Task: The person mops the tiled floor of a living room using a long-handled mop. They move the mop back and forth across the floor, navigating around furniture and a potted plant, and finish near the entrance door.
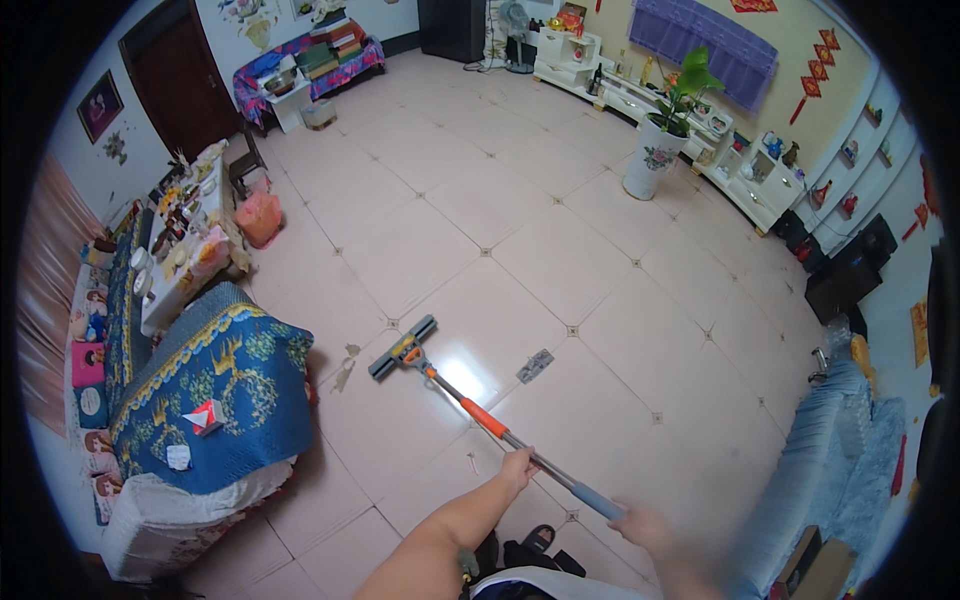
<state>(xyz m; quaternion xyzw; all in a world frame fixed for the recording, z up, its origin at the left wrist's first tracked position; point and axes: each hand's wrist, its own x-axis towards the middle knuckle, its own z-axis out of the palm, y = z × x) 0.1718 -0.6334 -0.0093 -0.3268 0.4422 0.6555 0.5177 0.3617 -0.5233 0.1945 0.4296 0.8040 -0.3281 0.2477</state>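
Note:
A sponge mop [487, 418] with an orange and metal pole slants across the tiled floor [525, 292]. Its long grey head [403, 347] rests on the pink tiles, ahead and to the left. My left hand [519, 468] is closed around the metal part of the pole, below the orange sleeve. The blue-grey grip at the pole's near end is in my right hand [636, 523], which looks blurred. Left of the mop head lies a patch of torn or worn floor surface [345, 369]; a grey patch [535, 366] shows to the right of the pole.
At left stand a sofa with a blue patterned cover [247, 397] and a cluttered table [187, 277], a pink plastic bag [259, 218] beside it. A potted plant [654, 161] stands before the white cabinet [750, 184]. A blue-covered sofa [817, 450] is at right.

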